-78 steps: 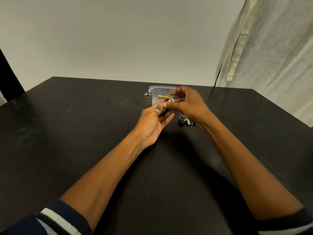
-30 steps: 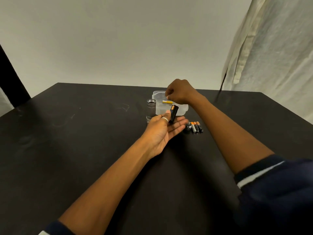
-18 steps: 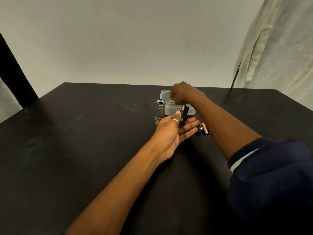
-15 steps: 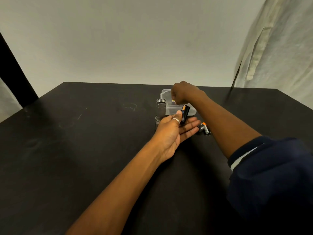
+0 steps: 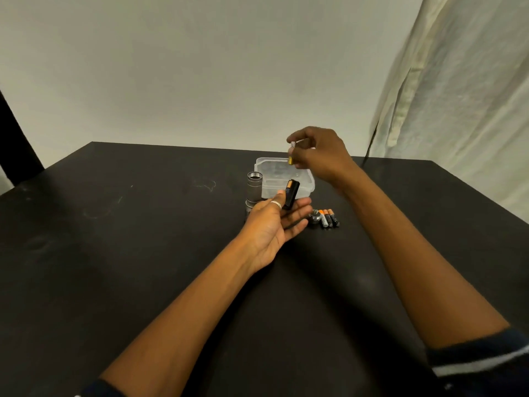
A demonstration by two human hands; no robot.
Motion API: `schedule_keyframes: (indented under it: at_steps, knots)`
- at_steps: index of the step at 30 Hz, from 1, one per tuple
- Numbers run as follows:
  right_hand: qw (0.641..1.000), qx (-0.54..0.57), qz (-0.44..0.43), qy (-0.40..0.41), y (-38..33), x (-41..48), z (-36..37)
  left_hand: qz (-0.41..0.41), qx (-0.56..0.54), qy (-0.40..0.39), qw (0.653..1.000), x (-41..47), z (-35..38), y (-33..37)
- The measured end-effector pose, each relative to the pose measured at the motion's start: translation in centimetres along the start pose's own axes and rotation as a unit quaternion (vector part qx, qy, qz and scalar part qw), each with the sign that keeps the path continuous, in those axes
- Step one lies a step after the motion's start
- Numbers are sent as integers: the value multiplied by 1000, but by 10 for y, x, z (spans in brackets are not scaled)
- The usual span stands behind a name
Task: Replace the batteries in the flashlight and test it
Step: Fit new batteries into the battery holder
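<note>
My left hand [image 5: 274,222] lies palm up over the black table and holds a black battery holder [image 5: 291,194] between thumb and fingers; an orange-tipped battery sits in it. My right hand [image 5: 317,151] hovers above the clear plastic box [image 5: 303,186] and pinches a small yellow-ended battery [image 5: 291,154] upright. The silver flashlight body [image 5: 254,190] stands on end just left of the box, open end up. Its silver end cap [image 5: 315,217] lies right of my left hand, beside three loose batteries [image 5: 329,218].
The black table [image 5: 114,253] reaches to a plain wall behind. A pale curtain [image 5: 458,96] hangs at the right, past the table's far right corner. A dark upright [image 5: 14,144] stands at the far left.
My right hand has lifted out of the plastic box with a yellow-ended battery pinched in its fingers. My left hand keeps the battery holder in the same place.
</note>
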State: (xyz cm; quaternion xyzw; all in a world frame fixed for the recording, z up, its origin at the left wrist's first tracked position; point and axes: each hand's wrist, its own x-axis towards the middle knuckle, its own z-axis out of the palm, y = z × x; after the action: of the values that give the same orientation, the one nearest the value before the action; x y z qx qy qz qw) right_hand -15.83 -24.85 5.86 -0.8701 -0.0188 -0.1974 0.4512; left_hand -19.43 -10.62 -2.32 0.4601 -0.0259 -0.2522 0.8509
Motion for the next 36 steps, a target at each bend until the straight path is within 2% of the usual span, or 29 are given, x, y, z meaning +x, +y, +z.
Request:
schedule_keyframes:
  at_steps: [2, 5, 10, 22, 26, 29, 32, 36]
  knots:
    - [995, 94, 28, 15, 1, -22, -6, 0, -3, -4, 1000, -3, 1, 1]
    - [985, 161, 51, 20, 3, -46, -13, 5, -17, -6, 1000, -4, 1, 2]
    - [964, 246, 94, -39, 3, -62, -9, 4, -8, -12, 1000, -6, -1, 2]
    - [946, 297, 119, -44, 10, -65, -3, 20, 23, -18, 999, -3, -3, 1]
    - [959, 258, 119, 4, 13, -63, -6, 23, 12, -7, 1000, -3, -3, 0]
    - [971, 218, 88, 35, 11, -64, -9, 32, 7, 0, 999, -2, -3, 0]
    - [996, 78, 40, 20, 9, -63, -12, 35, 4, 1, 999, -2, -3, 0]
    - [995, -90, 11, -26, 6, -62, -7, 41, -6, 2, 999, -1, -2, -1]
